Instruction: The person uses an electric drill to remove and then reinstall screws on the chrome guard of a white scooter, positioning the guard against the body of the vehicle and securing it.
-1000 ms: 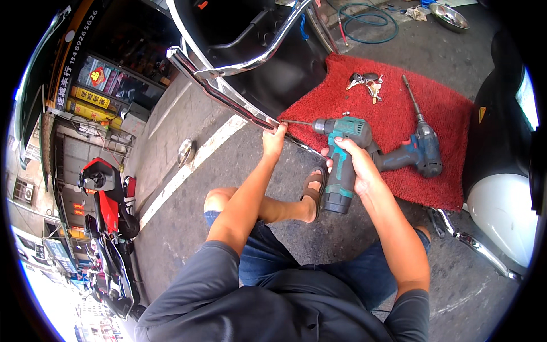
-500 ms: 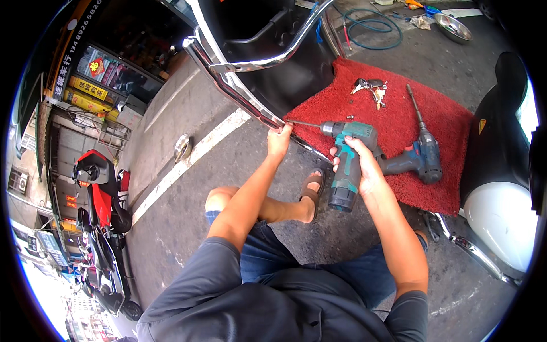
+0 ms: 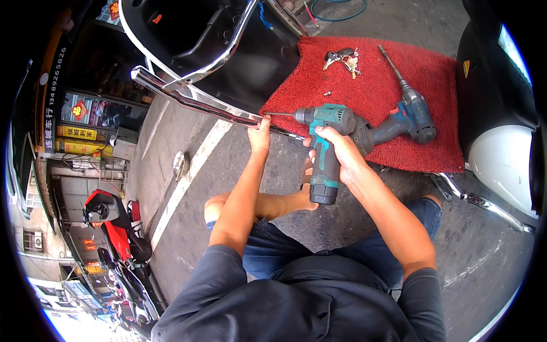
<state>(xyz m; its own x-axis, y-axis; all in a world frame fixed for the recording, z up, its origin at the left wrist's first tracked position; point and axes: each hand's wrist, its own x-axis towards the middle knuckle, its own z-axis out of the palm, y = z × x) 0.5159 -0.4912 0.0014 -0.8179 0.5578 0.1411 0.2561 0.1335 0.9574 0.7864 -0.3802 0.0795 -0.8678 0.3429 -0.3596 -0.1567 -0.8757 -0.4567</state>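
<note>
My right hand point(image 3: 337, 149) is wrapped round the grip of a teal and black cordless drill point(image 3: 322, 157). Its long thin bit points left and reaches the lower end of a chrome guard bar point(image 3: 196, 106) on a scooter's front. At that end my left hand point(image 3: 260, 137) is closed, its fingertips on the bar beside the bit's tip; exactly how they grip is partly hidden. Behind the drill, a dark blue impact wrench point(image 3: 419, 117) with a long socket shaft lies on the scooter's red mat point(image 3: 370, 57).
A bunch of keys point(image 3: 345, 60) and a small metal fastener point(image 3: 327, 93) lie on the mat. The black seat point(image 3: 484, 85) and white body panel point(image 3: 501, 165) stand at right. On the pavement at left is a metal bowl point(image 3: 180, 165); a red-black scooter point(image 3: 117, 233) is parked beyond.
The whole view has shifted, with the scooter and mat now further up and left. Both hands keep their places at the bar's end and on the drill.
</note>
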